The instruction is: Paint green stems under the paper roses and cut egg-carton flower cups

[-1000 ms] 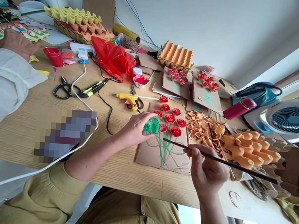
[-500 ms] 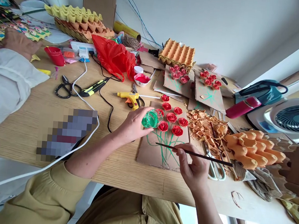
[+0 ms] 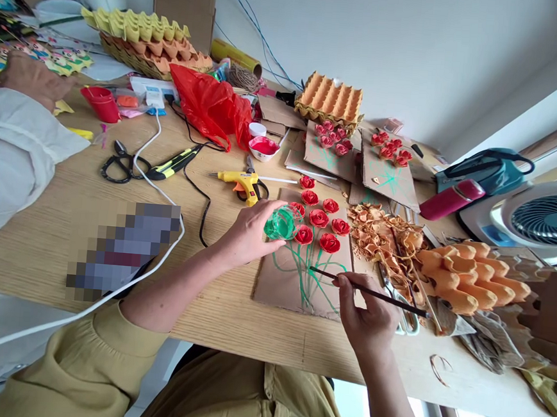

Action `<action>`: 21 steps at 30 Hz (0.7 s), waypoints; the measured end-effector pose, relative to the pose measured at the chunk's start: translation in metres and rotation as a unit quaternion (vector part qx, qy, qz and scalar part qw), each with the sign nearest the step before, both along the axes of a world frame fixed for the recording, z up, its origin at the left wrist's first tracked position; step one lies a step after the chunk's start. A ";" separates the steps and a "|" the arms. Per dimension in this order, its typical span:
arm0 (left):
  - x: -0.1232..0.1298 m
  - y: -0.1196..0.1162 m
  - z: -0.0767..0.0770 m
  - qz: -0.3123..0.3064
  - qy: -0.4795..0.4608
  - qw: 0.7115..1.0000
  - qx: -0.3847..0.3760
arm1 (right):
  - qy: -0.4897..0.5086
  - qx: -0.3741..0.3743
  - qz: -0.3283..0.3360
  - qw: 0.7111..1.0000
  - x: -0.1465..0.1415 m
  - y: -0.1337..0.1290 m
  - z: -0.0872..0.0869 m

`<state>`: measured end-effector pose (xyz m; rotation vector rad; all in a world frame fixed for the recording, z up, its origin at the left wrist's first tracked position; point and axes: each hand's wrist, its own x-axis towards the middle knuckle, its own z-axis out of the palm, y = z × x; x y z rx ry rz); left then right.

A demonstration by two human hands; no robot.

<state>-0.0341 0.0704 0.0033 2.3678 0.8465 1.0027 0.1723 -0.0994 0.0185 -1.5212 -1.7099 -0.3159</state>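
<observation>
Step in hand, by judgement: green lines (image 3: 306, 294) were being painted on the cardboard sheet (image 3: 272, 288), which lay on the table (image 3: 222, 307) before the person, red flowers (image 3: 319, 218) set across its upper part. The left hand (image 3: 246, 233) was curled round a clear cup (image 3: 281, 223) of green paint, close by the red flowers. The right hand (image 3: 369, 317) pinched a thin brush (image 3: 373, 293), tip at the central green lines; contact with the sheet could not be told. The next move seemed to call for a light, steady stroke, clear of the flowers. Against half a second earlier, right hand and brush tip had shifted rightward; left hand and cup had hardly moved.
</observation>
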 end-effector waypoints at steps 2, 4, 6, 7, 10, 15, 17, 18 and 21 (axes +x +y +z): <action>0.000 0.000 0.000 -0.001 -0.001 1.000 0.000 | -0.006 -0.004 0.004 1.000 0.000 0.000 0.000; 0.000 0.000 0.000 -0.001 -0.002 1.000 0.000 | -0.006 -0.008 0.014 1.000 -0.002 0.000 -0.001; 0.000 -0.001 0.001 -0.001 -0.004 1.000 0.000 | -0.001 -0.013 0.026 1.000 -0.004 -0.001 -0.002; 0.000 -0.001 0.002 -0.001 -0.006 1.000 0.000 | 0.001 -0.015 0.031 0.999 -0.006 -0.001 -0.003; 0.000 -0.001 0.003 -0.003 -0.012 1.000 -0.001 | 0.009 -0.024 0.052 0.998 -0.013 -0.003 -0.002; 0.000 -0.001 0.002 -0.004 -0.014 1.000 0.000 | 0.052 -0.058 0.104 0.992 -0.027 -0.012 0.002; 0.000 0.000 0.002 -0.005 -0.013 1.000 0.000 | 0.077 -0.078 0.126 0.986 -0.035 -0.016 0.004; 0.000 0.000 0.002 -0.004 -0.013 1.000 -0.001 | 0.089 -0.087 0.137 0.983 -0.039 -0.018 0.005; 0.000 0.000 0.002 -0.002 -0.012 1.000 -0.004 | 0.116 -0.111 0.168 0.973 -0.050 -0.024 0.007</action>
